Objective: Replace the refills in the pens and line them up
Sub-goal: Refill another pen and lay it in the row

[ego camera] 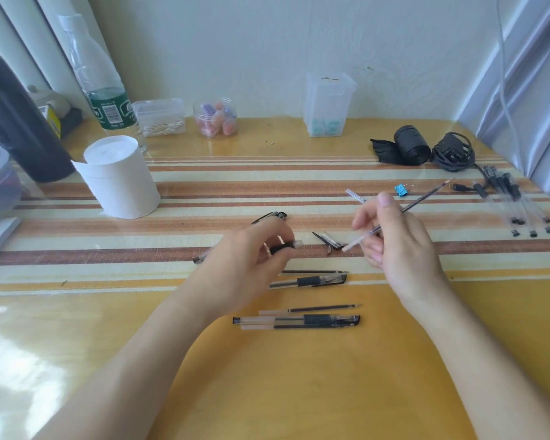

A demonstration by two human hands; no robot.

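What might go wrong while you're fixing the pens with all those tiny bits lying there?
1. The pen cap and a tiny part lie loose between the left hand and right hand; a nudge might send them rolling away.
2. The refill pinched in the right hand sticks out far, so it may slip or bend going into the pen barrel the left hand holds.
3. Some spare refills lie beside the nearer pens; old and new might get mixed.

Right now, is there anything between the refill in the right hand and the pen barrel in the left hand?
Yes. A loose black cap and a small piece beside it lie on the table in the gap between the refill in the right hand and the barrel in the left hand.
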